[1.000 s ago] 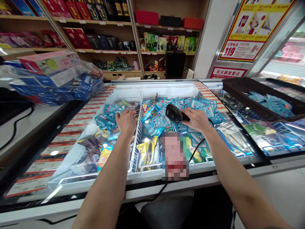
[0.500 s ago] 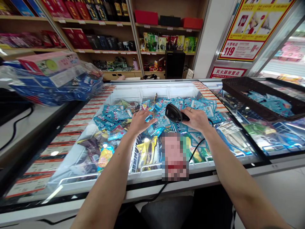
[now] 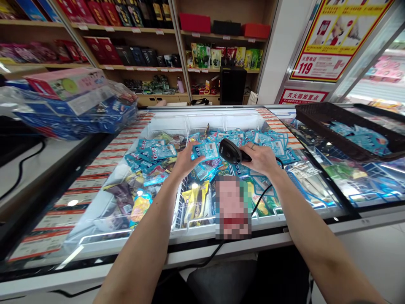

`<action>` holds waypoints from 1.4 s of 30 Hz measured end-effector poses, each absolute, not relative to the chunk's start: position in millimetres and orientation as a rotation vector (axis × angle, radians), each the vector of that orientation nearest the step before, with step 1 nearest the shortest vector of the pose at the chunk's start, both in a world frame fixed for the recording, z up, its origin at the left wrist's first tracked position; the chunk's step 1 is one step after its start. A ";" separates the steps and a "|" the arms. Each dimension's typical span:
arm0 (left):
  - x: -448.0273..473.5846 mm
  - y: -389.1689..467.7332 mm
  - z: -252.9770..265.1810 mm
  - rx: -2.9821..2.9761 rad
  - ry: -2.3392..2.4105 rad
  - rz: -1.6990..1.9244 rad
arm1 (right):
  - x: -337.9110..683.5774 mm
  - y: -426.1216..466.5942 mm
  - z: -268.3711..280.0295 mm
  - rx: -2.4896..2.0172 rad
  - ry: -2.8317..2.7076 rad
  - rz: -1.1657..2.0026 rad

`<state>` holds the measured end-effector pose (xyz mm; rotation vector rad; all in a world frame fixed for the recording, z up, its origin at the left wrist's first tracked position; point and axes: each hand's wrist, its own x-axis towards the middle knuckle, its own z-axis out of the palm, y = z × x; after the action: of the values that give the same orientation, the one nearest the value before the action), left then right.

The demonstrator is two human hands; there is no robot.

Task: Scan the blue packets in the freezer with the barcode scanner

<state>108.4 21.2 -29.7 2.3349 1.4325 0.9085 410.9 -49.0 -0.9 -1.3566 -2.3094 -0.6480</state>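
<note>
Between the thumb and fingers of my left hand is a light-blue ice cream packet, held above the freezer's contents. My right hand is closed around the handle of a black barcode scanner. The scanner's head points left, close to the packet's right end, where a white printed label shows. Many similar blue packets lie on the glass and goods beneath both hands. A black cable runs down from the scanner. Yellow wrappers show in a wire basket below.
Under my arms is a chest freezer with a pale front edge. On the left sits a plastic-wrapped stack of boxes. A dark basket with blue packets stands on the right. A pixelated patch covers an area at the front middle. Stocked shelves stand behind.
My left hand has picked up a blue packet and raised it beside the scanner head. My right hand and the scanner have stayed almost in place.
</note>
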 end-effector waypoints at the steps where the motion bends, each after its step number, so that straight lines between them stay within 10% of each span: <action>1: 107.9 21.3 -30.4 2.307 1.433 0.949 | 410.5 -49.1 -1.2 -1.348 -2.311 -0.649; 42: 110.8 14.6 -21.6 2.324 1.645 1.043 | 408.1 -49.7 -1.0 -1.335 -2.320 -0.624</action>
<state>110.8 14.6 -21.6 2.3241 1.6446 1.0430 408.1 -49.7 -1.0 -1.3354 -2.3198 -0.6237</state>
